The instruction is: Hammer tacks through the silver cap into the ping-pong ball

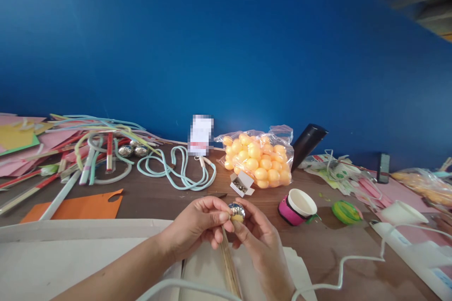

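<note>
Both my hands meet over the near middle of the brown table (165, 197). My left hand (197, 225) and my right hand (259, 240) pinch a small shiny silver ball (236, 210) between their fingertips. The ball sits at the top end of some thin wooden sticks (229, 263) that run down toward me between my hands. Fingers of both hands are curled closed around the ball and the stick tops.
A clear bag of orange balls (257, 157) lies behind my hands, beside a small open box of pins (241, 184). A pale blue cord (180, 169), two silver balls (132, 150), orange paper (84, 204), a pink-wrapped cup (298, 204), a green-yellow ball (346, 211) and a white cable (353, 263) surround them.
</note>
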The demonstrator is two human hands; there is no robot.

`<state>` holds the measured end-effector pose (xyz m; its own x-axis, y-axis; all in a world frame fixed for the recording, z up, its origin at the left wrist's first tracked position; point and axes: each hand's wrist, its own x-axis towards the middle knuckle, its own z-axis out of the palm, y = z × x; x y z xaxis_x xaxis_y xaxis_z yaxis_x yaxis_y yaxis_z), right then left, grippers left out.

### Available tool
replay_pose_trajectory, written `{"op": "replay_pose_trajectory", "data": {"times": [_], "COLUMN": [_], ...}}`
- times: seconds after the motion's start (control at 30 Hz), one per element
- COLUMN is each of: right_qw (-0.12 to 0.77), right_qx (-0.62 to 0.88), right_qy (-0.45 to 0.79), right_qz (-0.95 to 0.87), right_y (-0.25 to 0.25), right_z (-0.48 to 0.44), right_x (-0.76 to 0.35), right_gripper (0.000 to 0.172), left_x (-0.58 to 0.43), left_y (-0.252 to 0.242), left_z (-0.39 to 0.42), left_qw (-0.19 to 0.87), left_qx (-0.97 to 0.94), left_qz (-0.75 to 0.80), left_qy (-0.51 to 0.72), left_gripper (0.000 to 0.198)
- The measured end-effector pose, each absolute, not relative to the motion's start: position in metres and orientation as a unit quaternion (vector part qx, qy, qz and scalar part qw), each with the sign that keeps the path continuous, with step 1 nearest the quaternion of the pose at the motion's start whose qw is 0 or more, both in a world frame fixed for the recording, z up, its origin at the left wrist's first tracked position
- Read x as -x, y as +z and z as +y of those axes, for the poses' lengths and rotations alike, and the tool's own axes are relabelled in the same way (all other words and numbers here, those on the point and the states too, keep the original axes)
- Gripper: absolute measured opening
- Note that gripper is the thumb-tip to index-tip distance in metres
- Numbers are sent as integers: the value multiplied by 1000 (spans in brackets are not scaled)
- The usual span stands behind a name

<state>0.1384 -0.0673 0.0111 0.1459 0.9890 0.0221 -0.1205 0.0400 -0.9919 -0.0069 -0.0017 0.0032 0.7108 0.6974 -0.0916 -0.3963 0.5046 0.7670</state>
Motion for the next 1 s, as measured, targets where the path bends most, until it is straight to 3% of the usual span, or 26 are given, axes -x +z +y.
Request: {"op": "replay_pose_trajectory", "data": {"times": [1.0], "right_qw": [579], "right_qx": [507], "right_qy": [476], "right_qz": [-427], "right_y": [16], "right_z": [-71], "right_x": [-138], "right_gripper": [37], "left_x": [6], "left_y": [11], "left_z": [-3], "left_qw": [807], "left_qx": [-443], "left_qz": [198], "left_qy": [337], "left_gripper": [16]}}
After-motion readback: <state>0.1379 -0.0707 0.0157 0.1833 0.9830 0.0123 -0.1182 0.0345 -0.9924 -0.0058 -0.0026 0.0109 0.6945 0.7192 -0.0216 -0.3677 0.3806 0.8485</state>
